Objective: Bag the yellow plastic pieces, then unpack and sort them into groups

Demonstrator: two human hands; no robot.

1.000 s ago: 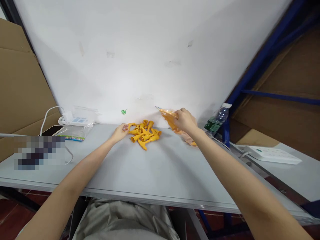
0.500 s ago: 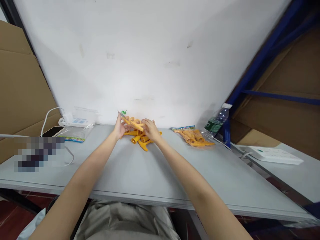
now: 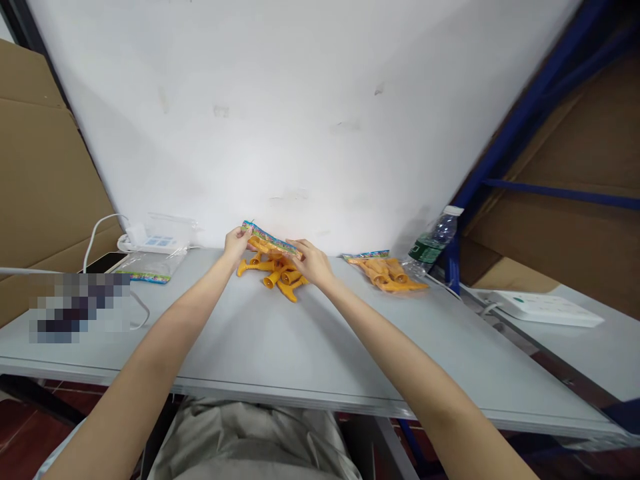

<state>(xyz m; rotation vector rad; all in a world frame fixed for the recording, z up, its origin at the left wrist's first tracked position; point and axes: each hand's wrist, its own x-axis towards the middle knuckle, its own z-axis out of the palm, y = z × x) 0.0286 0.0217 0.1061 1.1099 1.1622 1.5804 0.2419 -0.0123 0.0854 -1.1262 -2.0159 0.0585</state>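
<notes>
Between my hands, close to the white wall, is a clear plastic bag (image 3: 270,241) with a colourful header strip and yellow-orange pieces inside. My left hand (image 3: 237,243) pinches the strip's left end. At the other end, my right hand (image 3: 311,259) grips the bag's right side; some of its fingers are hidden. Loose yellow-orange plastic pieces (image 3: 273,279), hollow and curved like small horns or boots, lie in a pile on the table just below the bag. Another bag of the same pieces (image 3: 383,272) rests on the table to the right.
A plastic bottle (image 3: 434,238) leans by the blue rack post. On the left are a flat clear bag (image 3: 150,265), a phone (image 3: 106,263), a power strip (image 3: 163,245) and a white cable. Cardboard (image 3: 45,167) stands at the left edge. Another power strip (image 3: 547,308) lies far right.
The bag has tipped so its colourful strip now faces me along the top. My right hand has shifted slightly right, and my left hand has turned to pinch the strip's corner.
</notes>
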